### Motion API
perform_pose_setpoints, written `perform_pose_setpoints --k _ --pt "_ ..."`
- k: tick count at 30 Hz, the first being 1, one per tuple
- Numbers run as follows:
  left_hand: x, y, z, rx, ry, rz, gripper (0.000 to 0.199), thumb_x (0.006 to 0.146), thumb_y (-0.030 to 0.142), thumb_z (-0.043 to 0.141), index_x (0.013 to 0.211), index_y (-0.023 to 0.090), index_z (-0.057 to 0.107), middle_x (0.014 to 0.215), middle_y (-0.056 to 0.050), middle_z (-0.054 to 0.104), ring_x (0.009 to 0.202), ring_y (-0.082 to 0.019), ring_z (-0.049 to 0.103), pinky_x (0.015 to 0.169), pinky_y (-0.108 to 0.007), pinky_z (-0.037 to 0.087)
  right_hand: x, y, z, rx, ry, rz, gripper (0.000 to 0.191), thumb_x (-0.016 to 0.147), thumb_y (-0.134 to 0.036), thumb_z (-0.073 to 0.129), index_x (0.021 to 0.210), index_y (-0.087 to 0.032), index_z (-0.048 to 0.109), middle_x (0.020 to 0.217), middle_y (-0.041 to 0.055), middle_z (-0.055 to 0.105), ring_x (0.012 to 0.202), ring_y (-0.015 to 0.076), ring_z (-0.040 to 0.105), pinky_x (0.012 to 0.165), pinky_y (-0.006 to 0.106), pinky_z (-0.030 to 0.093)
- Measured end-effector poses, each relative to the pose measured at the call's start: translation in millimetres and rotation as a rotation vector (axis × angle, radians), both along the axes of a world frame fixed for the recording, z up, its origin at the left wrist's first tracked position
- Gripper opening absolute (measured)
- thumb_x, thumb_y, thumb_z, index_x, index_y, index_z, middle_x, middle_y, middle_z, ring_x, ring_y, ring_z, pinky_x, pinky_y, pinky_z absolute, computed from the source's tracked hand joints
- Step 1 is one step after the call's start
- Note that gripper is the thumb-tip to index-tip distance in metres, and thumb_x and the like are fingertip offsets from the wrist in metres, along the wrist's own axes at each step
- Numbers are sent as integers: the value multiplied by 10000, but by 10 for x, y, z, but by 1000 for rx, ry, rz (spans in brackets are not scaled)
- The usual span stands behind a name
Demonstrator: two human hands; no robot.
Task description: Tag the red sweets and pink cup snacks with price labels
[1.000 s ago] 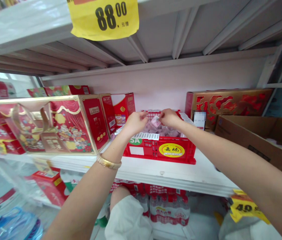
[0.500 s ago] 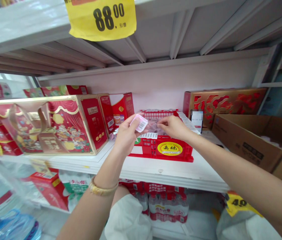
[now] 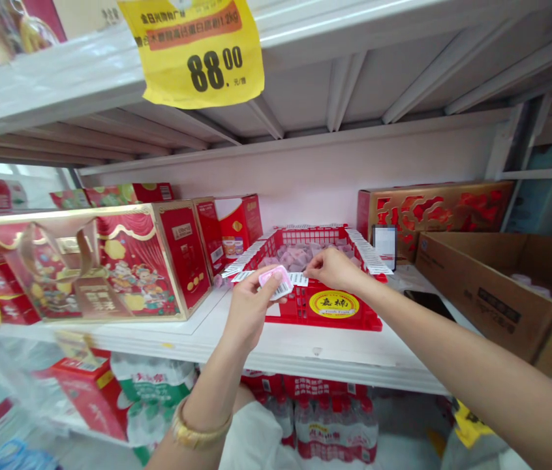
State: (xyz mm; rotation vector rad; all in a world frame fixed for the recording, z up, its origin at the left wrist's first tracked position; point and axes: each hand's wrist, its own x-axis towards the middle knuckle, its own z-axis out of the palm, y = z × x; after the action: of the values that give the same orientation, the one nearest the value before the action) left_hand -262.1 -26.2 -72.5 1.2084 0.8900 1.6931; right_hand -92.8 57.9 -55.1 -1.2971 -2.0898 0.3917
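Observation:
My left hand (image 3: 252, 301) is closed around a small pink plastic cup (image 3: 276, 277) with a barcode sticker on it, thumb on top. The cup is in front of the near left rim of a red plastic basket (image 3: 280, 307). The basket's rim is lined with strips of white barcode labels (image 3: 378, 261), and inside lie several small pinkish wrapped pieces (image 3: 300, 252). Over the front rim, the fingers of my right hand (image 3: 332, 266) are pinched together at the end of a barcode label (image 3: 299, 279).
A red and gold gift box (image 3: 139, 261) stands left of the basket. On the right are an open cardboard box (image 3: 489, 294), a dark phone (image 3: 429, 304) lying flat, and an upright screen (image 3: 384, 247). The upper shelf with a yellow price tag (image 3: 202, 65) hangs overhead.
My right hand has come down from above the basket's contents to its front rim. The cup in my left hand has been lowered and turned slightly. The view has tilted up.

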Motion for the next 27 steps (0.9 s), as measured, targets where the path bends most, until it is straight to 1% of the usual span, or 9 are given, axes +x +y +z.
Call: perform_pose_setpoints --k 3,7,10,13,16,19,21,23,27 --pt "23 -17 -22 -11 -41 12 365 623 360 815 899 138 728 745 -23 686 643 -122 602 534 -220 500 -4 15 -21 -28 90 -22 80 732 -191 678 681 -151 727 648 30 706 600 127 597 530 223 380" --pt "68 -63 -21 -23 -99 -17 354 626 330 799 922 145 740 837 -53 714 701 -154 634 582 -257 532 39 -41 -16 -41 258 45 114 714 -212 678 626 -140 673 611 18 667 555 107 540 536 227 387" --pt "120 -128 -31 -3 -114 -81 340 652 309 767 952 151 746 939 -82 723 807 -198 656 648 -291 551 142 -213 -13 -39 436 89 164 694 -295 696 632 -152 641 598 5 637 556 115 527 547 240 403" --pt "208 -199 -101 -9 -87 -158 343 686 306 736 997 162 746 987 -99 725 866 -227 660 694 -311 554 324 -482 -88 -57 712 90 263 642 -403 744 655 -169 625 622 1 628 579 129 541 559 255 431" --pt "361 -227 -244 -49 -15 -263 337 725 325 709 1028 181 745 1024 -106 720 885 -235 660 706 -318 551 538 -745 -276 -102 1025 89 316 619 -443 793 677 -182 625 648 -2 621 601 126 544 584 257 457" --pt "581 -186 -421 -90 63 -373 317 754 348 690 1028 198 746 1047 -98 713 876 -221 659 708 -313 548 697 -914 -537 -129 1260 97 278 637 -410 815 700 -197 648 671 -9 614 622 115 537 621 249 468" --pt "741 -132 -535 -120 84 -432 326 758 364 694 1039 205 740 1038 -88 712 867 -211 659 717 -319 552 747 -968 -714 -178 1350 105 259 637 -402 821 715 -208 667 691 -2 626 640 126 551 654 268 482" --pt "886 -73 -635 -148 89 -461 353 748 381 709 1052 205 730 1027 -80 713 856 -206 661 726 -328 556 762 -988 -870 -243 1401 110 253 637 -408 820 712 -212 679 716 16 652 673 148 580 697 299 497" --pt "1068 20 -786 -182 91 -473 357 738 391 715 1027 183 731 1009 -79 722 857 -210 666 760 -341 555 767 -973 -1083 -330 1438 77 266 636 -423 819 693 -201 683 731 37 682 704 178 611 716 325 506"
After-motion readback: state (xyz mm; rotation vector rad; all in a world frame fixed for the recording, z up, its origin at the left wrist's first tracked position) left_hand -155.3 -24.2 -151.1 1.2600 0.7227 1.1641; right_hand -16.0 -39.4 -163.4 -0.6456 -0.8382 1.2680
